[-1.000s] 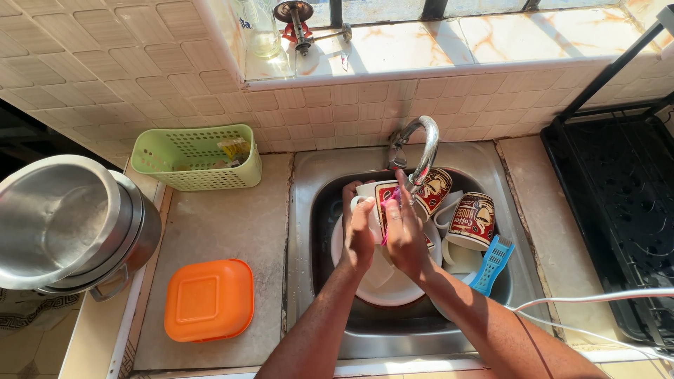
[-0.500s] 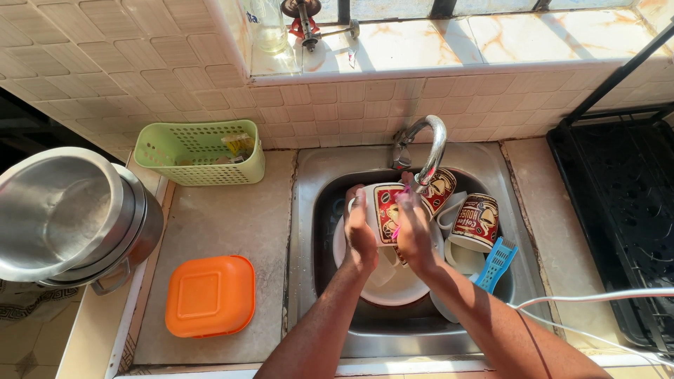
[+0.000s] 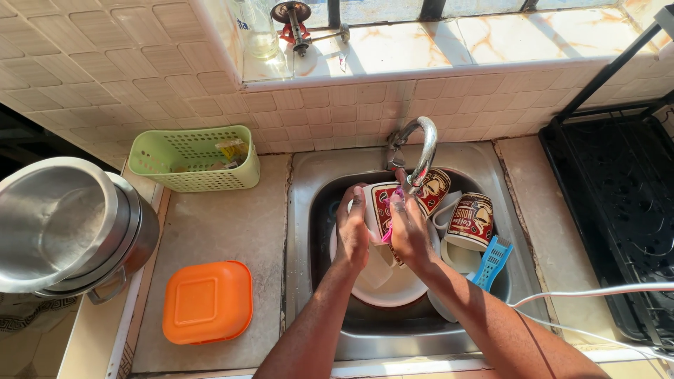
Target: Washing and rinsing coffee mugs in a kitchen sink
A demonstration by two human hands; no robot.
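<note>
both hands barely shifted; our left hand (image 3: 351, 235) grips the mug (image 3: 379, 207), right hand (image 3: 409, 235) closed on pink cloth (image 3: 393, 210), scrubbing; two mugs (image 3: 472, 219) and bowl (image 3: 382, 284) unwashed in sink (image 3: 309, 210).

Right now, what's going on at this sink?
A person is washing a white printed mug over a steel sink, under the curved metal tap. The left hand grips the mug's side; the right hand presses a pink cloth against it. More printed mugs, a white bowl and a blue plastic piece lie in the basin. An orange square lidded container sits on the counter.
</note>
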